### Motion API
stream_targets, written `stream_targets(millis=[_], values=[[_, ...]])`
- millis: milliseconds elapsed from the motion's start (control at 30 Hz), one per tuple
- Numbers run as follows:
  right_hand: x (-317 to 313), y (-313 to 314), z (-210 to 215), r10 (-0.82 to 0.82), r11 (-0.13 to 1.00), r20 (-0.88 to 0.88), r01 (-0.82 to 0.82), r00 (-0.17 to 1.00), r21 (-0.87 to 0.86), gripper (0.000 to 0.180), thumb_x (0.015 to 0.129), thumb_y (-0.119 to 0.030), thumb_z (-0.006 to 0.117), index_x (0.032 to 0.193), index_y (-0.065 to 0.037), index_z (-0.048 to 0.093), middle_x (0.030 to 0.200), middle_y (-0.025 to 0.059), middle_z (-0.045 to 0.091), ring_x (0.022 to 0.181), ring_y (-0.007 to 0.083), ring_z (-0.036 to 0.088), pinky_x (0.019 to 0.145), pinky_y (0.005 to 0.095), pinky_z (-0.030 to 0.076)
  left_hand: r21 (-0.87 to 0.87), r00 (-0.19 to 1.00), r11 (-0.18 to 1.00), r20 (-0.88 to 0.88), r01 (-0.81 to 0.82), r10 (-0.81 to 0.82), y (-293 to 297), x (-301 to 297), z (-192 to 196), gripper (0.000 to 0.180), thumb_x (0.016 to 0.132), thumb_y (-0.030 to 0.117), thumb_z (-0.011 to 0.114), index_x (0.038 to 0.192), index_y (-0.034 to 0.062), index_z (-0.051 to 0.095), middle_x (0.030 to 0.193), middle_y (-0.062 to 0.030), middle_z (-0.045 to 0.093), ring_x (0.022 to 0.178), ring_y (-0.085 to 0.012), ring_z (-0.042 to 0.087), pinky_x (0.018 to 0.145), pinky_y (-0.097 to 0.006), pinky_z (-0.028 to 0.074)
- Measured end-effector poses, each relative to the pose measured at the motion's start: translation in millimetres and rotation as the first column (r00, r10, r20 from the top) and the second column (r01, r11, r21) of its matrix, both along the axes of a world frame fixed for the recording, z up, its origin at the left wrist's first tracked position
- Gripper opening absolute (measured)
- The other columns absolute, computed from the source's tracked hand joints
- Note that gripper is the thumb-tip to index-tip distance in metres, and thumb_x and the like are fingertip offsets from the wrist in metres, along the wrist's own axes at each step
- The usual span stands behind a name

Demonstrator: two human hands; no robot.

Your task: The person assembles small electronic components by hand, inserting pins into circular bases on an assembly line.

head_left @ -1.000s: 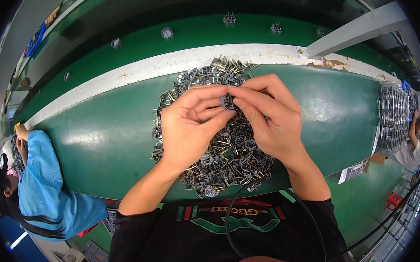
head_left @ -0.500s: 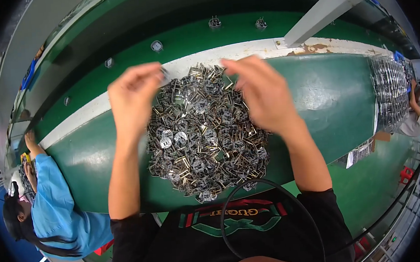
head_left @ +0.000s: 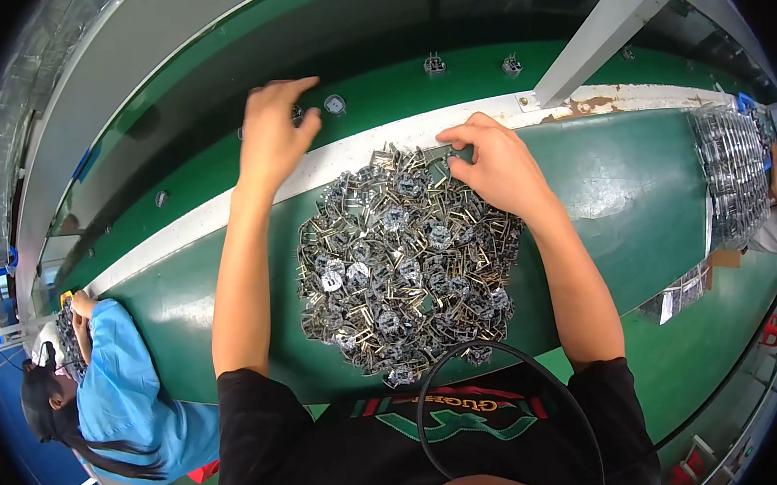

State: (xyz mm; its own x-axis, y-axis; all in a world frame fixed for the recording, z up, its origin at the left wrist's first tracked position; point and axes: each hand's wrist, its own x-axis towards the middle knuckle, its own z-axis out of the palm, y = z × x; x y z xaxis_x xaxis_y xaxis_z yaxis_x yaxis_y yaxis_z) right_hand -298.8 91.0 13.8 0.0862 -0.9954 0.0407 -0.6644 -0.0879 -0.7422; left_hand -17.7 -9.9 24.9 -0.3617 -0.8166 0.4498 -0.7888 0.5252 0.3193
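Note:
A large heap of small black plastic parts with brass-coloured metal pins (head_left: pixel 408 268), like plug inserts, lies on the green worktop in front of me. My left hand (head_left: pixel 275 133) is stretched beyond the white rail, over the green belt. Its thumb and forefinger are spread, and a small pinned part (head_left: pixel 298 115) shows in the gap between them. At the heap's far right edge is my right hand (head_left: pixel 498 164), thumb and forefinger curled around a pinned part (head_left: pixel 440 152) that is partly hidden.
Several single parts, among them a pale square-faced one (head_left: pixel 335 105), sit spaced along the belt. A grey post (head_left: pixel 612 29) rises from the white rail (head_left: pixel 381 139). Stacked clear trays (head_left: pixel 734 178) stand at the right. At left a person in blue (head_left: pixel 142 395) works.
My left hand has moved out over the belt and its fingers have spread. My right hand stays by the heap's far edge. The view has shifted slightly, and parts on the belt appear farther right.

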Motion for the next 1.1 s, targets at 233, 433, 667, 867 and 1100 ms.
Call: stream_targets(millis=[233, 433, 667, 867, 1100], values=[[-6.0, 6.3, -0.9, 0.097, 0.986, -0.019, -0.098, 0.995, -0.131, 0.011, 0.083, -0.008, 0.071, 0.093, -0.003, 0.073, 0.088, 0.0095, 0.062, 0.084, 0.0301, 0.062, 0.076, 0.041, 0.05, 0.104, 0.981, 0.991, 0.161, 0.088, -0.104, -4.2, -31.3, -9.4, 0.029, 0.079, 0.006, 0.073, 0.108, 0.0018, 0.071, 0.108, -0.0135, 0.065, 0.097, -0.0312, 0.062, 0.09, -0.04, 0.051], [7.4, 22.7, 20.1, 0.046, 0.964, 0.236, 0.019, 0.971, -0.266, 0.012, 0.08, -0.004, 0.077, 0.091, -0.002, 0.072, 0.081, 0.0081, 0.064, 0.065, 0.0184, 0.06, 0.06, 0.0303, 0.049, 0.398, 0.783, 0.88, -0.621, 0.26, 0.05, 64.1, -47.6, 19.7, 0.028, 0.079, -0.007, 0.073, 0.106, -0.0026, 0.071, 0.112, -0.0113, 0.058, 0.096, -0.0179, 0.067, 0.086, -0.028, 0.059], [44.6, 42.3, 28.9, 0.168, 0.873, 0.372, 0.037, 0.913, -0.486, 0.016, 0.077, 0.001, 0.078, 0.091, -0.002, 0.072, 0.087, 0.0069, 0.064, 0.068, 0.0155, 0.063, 0.056, 0.0268, 0.05, 0.388, 0.516, 0.809, -0.847, 0.442, 0.125, 130.3, -51.7, 20.2, 0.049, 0.072, -0.018, 0.073, 0.116, -0.0017, 0.062, 0.115, -0.0086, 0.056, 0.103, -0.0162, 0.063, 0.088, -0.029, 0.058], [55.2, 46.1, 25.0, 0.211, 0.81, 0.199, -0.058, 0.957, -0.583, 0.016, 0.074, 0.003, 0.077, 0.087, 0.0, 0.07, 0.087, 0.0077, 0.062, 0.069, 0.0208, 0.063, 0.056, 0.0305, 0.05, 0.424, 0.687, 0.849, -0.719, 0.314, 0.105, 146.7, -57.3, 18.9, 0.05, 0.072, -0.012, 0.076, 0.117, 0.0063, 0.065, 0.108, -0.0059, 0.06, 0.099, -0.0151, 0.066, 0.085, -0.026, 0.059], [57.6, 49.4, 20.0, 0.196, 0.809, 0.177, -0.057, 0.964, -0.585, 0.018, 0.074, 0.004, 0.077, 0.09, 0.0, 0.07, 0.088, 0.0085, 0.063, 0.07, 0.0211, 0.064, 0.056, 0.0307, 0.051, 0.423, 0.65, 0.834, -0.752, 0.355, 0.105, 149.9, -57.5, 22.7, 0.047, 0.075, -0.008, 0.077, 0.118, 0.0064, 0.065, 0.107, -0.0064, 0.061, 0.1, -0.0151, 0.066, 0.085, -0.026, 0.058]])
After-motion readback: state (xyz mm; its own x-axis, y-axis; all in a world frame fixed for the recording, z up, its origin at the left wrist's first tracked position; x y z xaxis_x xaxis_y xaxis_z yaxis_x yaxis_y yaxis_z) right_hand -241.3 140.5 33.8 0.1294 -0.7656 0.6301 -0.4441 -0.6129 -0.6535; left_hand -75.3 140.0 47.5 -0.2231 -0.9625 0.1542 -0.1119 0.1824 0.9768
